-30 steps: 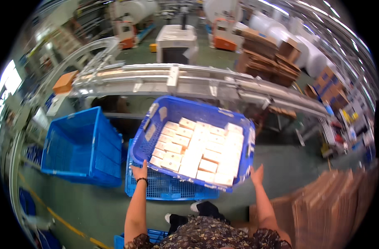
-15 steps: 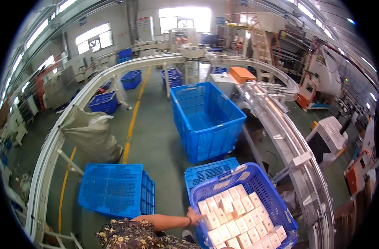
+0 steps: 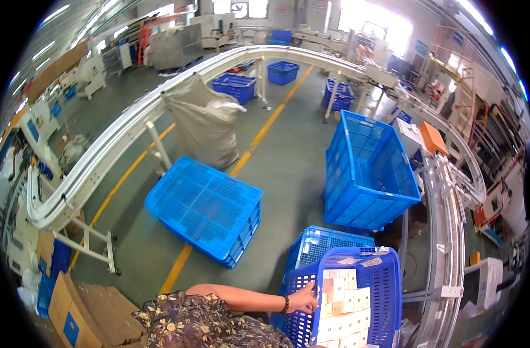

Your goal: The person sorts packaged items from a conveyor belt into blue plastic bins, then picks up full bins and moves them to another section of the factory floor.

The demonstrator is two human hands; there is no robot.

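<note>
My left hand [image 3: 303,300] rests at the left side of a dark blue perforated plastic basket [image 3: 387,290], its fingers closed on the rim. Part of the grip is hidden against the wall, and a beaded bracelet circles the wrist. Inside the basket, many small white boxes [image 3: 346,316] lie in rows, with a few tilted on top. The basket's near end runs out of the picture. Under its far edge sits a lighter blue crate [image 3: 329,240]. My right hand does not show.
Ahead stands a tall open blue bin [image 3: 369,185]. An upturned blue crate stack [image 3: 207,203] is to the left, with a grey-beige sack [image 3: 204,127] behind it. A rail conveyor [image 3: 448,243] curves around the area. Flattened cardboard [image 3: 96,310] lies at the lower left.
My view has turned to the left, so the bin, crates and sack appear farther right. My left hand stays at the basket's left rim.
</note>
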